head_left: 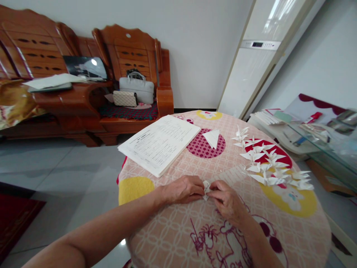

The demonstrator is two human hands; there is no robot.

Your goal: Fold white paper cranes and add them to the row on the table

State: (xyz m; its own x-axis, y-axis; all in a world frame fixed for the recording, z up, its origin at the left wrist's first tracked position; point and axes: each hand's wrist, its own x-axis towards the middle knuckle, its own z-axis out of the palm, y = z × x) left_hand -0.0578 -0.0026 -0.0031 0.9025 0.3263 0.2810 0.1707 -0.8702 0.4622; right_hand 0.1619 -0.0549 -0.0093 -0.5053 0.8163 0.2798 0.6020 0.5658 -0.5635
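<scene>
A small folded paper [206, 185] with printed marks lies on the tablecloth between my two hands. My left hand [187, 189] has its fingers closed on the paper's left side. From the right, my right hand [225, 197] pinches the other side with thumb and fingers. Parts of the paper are covered by the fingertips. Several white paper cranes [267, 163] stand grouped on the right of the table. Beyond my hands lies a folded paper triangle [212, 138].
A thick stack of printed sheets [160, 143] occupies the table's far left. The round table wears a patterned cloth [167, 230]. To the right stands a glass-topped shelf [320, 147] with papers and odds and ends. Wooden chairs [128, 48] holding bags line the wall.
</scene>
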